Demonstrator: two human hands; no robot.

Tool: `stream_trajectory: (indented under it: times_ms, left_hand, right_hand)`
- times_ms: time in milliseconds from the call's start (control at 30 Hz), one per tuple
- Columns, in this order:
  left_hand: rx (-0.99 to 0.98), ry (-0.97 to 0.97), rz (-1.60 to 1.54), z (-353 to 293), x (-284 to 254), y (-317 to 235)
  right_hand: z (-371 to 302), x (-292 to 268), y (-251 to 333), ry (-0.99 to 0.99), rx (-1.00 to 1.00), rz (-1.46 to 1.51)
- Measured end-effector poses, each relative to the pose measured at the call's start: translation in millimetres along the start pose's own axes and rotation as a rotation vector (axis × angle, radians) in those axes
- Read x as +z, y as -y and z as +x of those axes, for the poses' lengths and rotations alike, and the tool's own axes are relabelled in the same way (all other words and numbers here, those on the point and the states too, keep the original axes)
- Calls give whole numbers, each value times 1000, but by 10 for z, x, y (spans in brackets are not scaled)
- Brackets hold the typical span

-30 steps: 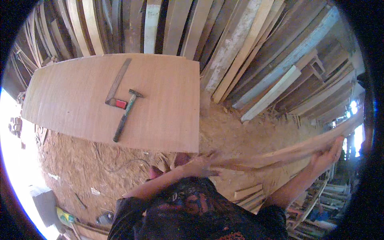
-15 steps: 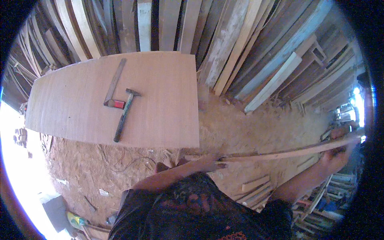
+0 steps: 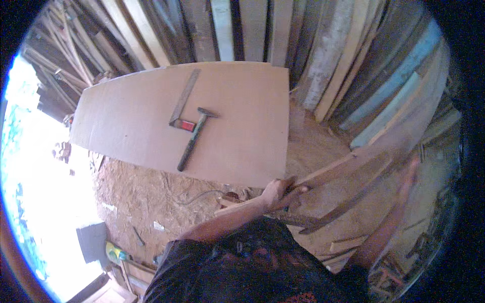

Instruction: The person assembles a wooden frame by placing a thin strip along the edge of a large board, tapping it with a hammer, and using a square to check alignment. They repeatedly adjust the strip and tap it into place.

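A long thin wooden strip (image 3: 328, 169) reaches from my left hand up to the far right, where motion smears it. My left hand (image 3: 278, 194) is closed on its near end, in front of my body and by the near right corner of the plywood-like sheet (image 3: 242, 146). Over to the right, my right hand (image 3: 410, 174) is blurred; I cannot make out its fingers or whether it touches any wood. A second dark strip-like shape (image 3: 348, 204) lies smeared below the first. On the sheet rest a hammer (image 3: 191, 144) and a try square (image 3: 184, 101) with a red-marked stock.
Many upright planks (image 3: 252, 35) lean along the far side. Wood scraps (image 3: 348, 245) lie on the brown, shaving-strewn floor (image 3: 136, 187) at lower right. A grey box (image 3: 92, 242) and a yellow-green package (image 3: 115, 251) are at lower left, beside bright daylight.
The view has turned rightward, so the sheet and its tools appear shifted right. The strip's far end has swung up and away from me. My right hand has become blurred.
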State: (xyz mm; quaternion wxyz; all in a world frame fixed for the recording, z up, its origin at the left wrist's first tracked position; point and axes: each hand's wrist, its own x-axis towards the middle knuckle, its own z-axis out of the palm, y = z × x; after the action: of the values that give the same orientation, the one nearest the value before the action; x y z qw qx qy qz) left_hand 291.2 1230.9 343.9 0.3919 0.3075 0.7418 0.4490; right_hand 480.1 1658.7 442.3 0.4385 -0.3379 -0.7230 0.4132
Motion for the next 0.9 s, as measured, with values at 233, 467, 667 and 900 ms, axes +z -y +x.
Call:
stream_trajectory:
  times_ms: [233,467,667,900]
  left_hand:
    - [-102,-98,-93,315,-495,-27]
    - [-114,25,-421,459,-1110,307]
    - [-90,-134,181,311,-1643,987]
    - [40,-699,842,-264,-2467,1713]
  right_hand:
    - [-2513,170,-1284,525,454,-346]
    - [-3040,1114,-213,198,585,-217]
    - [-3401,1680,-282,28,475,-200]
    - [-3648,2151,-492,-41,465,-136]
